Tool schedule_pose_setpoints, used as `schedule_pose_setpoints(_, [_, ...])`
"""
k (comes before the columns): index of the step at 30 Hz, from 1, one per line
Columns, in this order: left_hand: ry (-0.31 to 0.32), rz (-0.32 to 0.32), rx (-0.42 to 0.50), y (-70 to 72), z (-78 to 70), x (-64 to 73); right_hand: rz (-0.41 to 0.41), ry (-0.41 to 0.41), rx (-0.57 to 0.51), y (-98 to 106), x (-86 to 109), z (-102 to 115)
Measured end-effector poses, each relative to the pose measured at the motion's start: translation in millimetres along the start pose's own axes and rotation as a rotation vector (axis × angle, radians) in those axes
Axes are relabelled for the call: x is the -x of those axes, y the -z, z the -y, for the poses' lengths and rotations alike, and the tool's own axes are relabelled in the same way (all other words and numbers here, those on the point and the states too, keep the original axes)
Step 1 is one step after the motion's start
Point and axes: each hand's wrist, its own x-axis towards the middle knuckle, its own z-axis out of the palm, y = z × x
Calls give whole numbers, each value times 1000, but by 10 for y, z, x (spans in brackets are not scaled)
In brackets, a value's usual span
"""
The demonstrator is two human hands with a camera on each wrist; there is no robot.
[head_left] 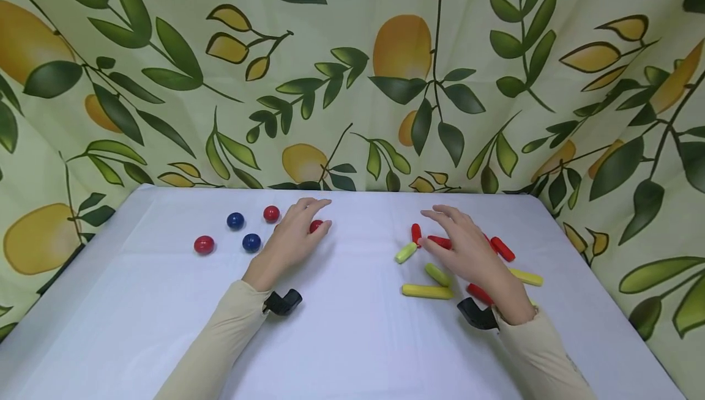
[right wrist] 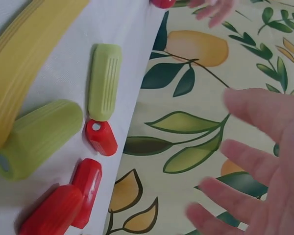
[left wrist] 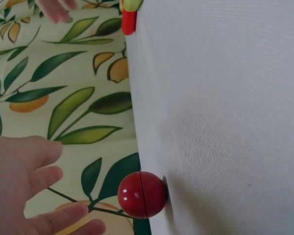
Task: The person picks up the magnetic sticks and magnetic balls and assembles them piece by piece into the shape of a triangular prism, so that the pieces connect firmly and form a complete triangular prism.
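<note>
My left hand (head_left: 293, 238) hovers over the left part of the table with its fingers loosely spread, holding nothing. A glossy red ball (head_left: 316, 226) with a seam lies just beyond its thumb; the left wrist view shows this red ball (left wrist: 139, 196) apart from the fingers. My right hand (head_left: 468, 250) is raised above a scatter of ridged plastic sticks, also holding nothing. Beneath and around it are a red stick (head_left: 439, 241), a light green stick (head_left: 406, 252) and a long yellow stick (head_left: 427, 292). The right wrist view shows a hole in the end of one green stick (right wrist: 44, 137). My right forearm partly hides several sticks.
Left of my left hand lie two blue balls (head_left: 251, 243) and more red balls (head_left: 204, 244). Another red stick (head_left: 503, 249) and yellow stick (head_left: 526, 276) lie right of my right hand. A leaf-and-fruit patterned curtain (head_left: 330, 106) hangs behind the white table (head_left: 352, 345).
</note>
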Motion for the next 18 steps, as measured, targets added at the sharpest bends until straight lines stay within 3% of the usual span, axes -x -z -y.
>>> schedule_pose_setpoints(11, [2, 49, 27, -45, 25, 33, 153, -51, -99, -4, 46, -73])
schedule_pose_setpoints(18, [25, 128, -18, -72, 49, 45, 283, -74, -104, -51, 27, -67])
